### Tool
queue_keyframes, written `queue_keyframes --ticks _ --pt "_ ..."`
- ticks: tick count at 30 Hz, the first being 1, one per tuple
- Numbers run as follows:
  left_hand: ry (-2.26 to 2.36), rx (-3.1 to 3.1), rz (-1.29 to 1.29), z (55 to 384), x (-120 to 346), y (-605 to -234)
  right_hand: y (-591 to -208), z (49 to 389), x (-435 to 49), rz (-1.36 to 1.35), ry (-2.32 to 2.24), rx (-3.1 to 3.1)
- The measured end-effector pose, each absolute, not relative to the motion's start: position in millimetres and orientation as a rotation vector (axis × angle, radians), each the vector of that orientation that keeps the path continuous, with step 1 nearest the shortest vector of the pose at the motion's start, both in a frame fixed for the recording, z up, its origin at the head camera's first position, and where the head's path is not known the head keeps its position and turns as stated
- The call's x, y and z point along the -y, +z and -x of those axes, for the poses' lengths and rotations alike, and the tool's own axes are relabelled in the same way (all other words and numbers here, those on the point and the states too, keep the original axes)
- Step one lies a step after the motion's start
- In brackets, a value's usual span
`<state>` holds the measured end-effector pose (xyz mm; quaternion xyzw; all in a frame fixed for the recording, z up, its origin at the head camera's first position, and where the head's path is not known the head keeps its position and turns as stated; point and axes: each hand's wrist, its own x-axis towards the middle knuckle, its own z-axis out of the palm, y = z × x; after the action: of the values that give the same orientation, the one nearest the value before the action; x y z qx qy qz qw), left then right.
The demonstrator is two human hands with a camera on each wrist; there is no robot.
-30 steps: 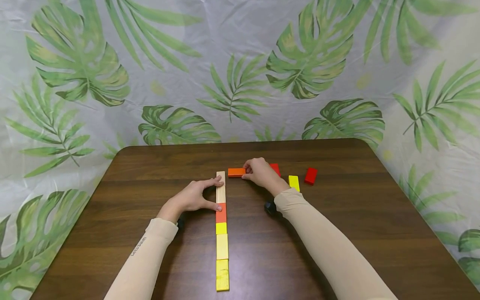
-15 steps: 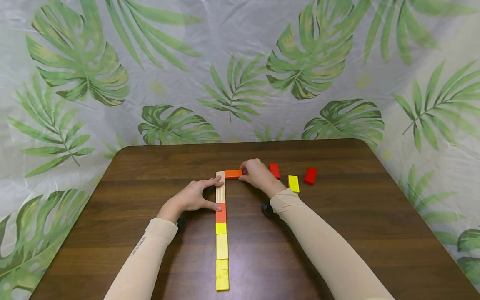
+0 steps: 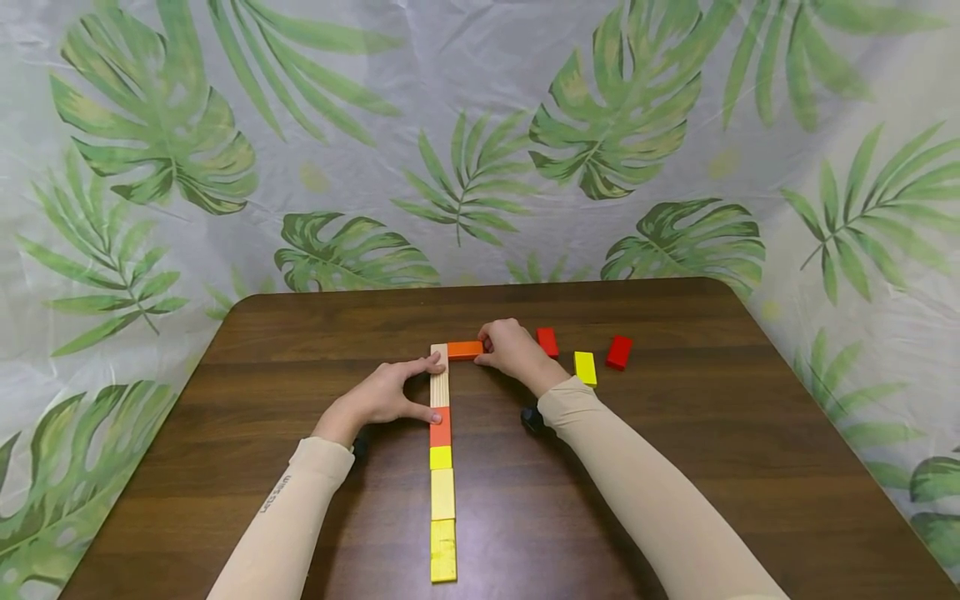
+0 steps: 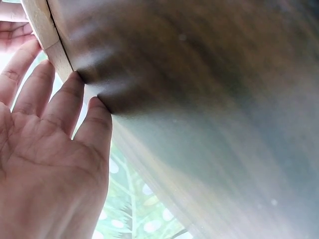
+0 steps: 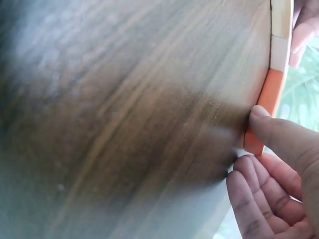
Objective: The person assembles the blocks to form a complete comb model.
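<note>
In the head view a straight column of flat blocks runs toward the person: natural wood (image 3: 440,385), orange-red (image 3: 440,432), small yellow (image 3: 441,457), pale yellow (image 3: 443,493) and bright yellow (image 3: 443,550). My left hand (image 3: 382,393) lies along its left side, fingertips on the natural wood block and thumb on the orange-red one. At the column's far end an orange block (image 3: 462,351) extends rightward, its end against the wood block. My right hand (image 3: 516,348) pinches this orange block's right end; in the right wrist view the thumb (image 5: 261,117) presses its side.
Loose on the dark wooden table (image 3: 315,333), right of my right hand, lie a red block (image 3: 547,342), a yellow block (image 3: 585,368) and another red block (image 3: 619,352). A leaf-patterned cloth (image 3: 465,192) hangs behind the table's far edge.
My right hand has slid the orange block left, closing the small gap to the natural wood block. The left hand has stayed in place.
</note>
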<state>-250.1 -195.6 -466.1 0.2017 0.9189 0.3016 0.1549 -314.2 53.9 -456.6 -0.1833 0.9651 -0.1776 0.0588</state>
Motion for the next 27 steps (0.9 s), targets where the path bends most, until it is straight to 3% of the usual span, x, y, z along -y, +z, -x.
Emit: queue_keyframes --ticks 27 --pt "0.882 -2.624 -0.609 250 196 -467 -436 317 -129 0.416 -0.627 -2.969"
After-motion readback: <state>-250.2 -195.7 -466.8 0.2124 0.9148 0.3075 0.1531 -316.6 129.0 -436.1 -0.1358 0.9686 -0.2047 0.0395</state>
